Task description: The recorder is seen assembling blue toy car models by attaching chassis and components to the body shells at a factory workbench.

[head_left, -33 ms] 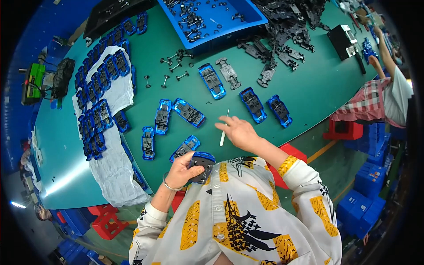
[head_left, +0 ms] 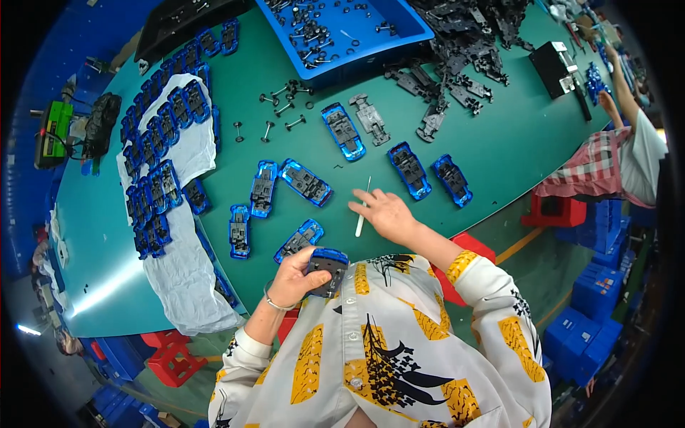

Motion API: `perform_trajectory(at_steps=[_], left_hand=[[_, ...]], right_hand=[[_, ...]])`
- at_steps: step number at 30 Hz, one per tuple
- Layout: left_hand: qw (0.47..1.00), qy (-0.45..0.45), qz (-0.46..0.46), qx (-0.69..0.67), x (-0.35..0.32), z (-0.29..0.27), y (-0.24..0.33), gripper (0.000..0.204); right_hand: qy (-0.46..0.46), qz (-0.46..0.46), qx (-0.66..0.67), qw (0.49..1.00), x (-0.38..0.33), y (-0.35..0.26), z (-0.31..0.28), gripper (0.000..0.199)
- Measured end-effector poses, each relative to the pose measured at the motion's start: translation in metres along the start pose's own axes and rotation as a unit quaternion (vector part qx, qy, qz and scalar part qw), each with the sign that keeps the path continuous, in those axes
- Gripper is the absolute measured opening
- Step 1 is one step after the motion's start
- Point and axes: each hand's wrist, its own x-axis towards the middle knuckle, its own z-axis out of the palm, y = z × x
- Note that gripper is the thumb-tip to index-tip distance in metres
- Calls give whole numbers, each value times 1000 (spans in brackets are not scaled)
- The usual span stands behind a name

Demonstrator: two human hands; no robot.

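Note:
My left hand (head_left: pixel 291 280) is closed around a blue toy car body with a dark underside (head_left: pixel 327 265), held close to my chest at the near edge of the green table (head_left: pixel 499 150). My right hand (head_left: pixel 386 215) lies flat on the table with its fingers spread, the fingertips touching a thin white stick (head_left: pixel 362 208). Several blue toy cars lie upside down around both hands, the nearest one (head_left: pixel 298 240) just beyond my left hand. Two more (head_left: pixel 409 170) (head_left: pixel 452 180) lie beyond my right hand.
A white cloth (head_left: pixel 187 278) on the left carries rows of blue cars. Wheel axles (head_left: pixel 285 107), a grey chassis (head_left: pixel 369 119), a blue parts tray (head_left: pixel 399 43) and a heap of black chassis (head_left: pixel 464 43) lie farther back. Another person in plaid (head_left: pixel 596 171) works at the right.

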Motion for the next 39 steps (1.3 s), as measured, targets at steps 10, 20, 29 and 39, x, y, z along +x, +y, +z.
perform_trajectory(at_steps=[10, 20, 29, 39], left_hand=[[997, 19, 61, -49, -2, 11, 11, 37], [999, 13, 32, -37, -4, 13, 0, 33], [999, 15, 28, -1, -9, 16, -5, 33], [998, 51, 6, -46, -7, 22, -2, 32]], right_hand=[[128, 130, 157, 971, -17, 9, -21, 15], [137, -66, 429, 890, -23, -100, -120, 23], [119, -121, 365, 915, -29, -102, -109, 13], [114, -179, 265, 941, -29, -98, -99, 19]])
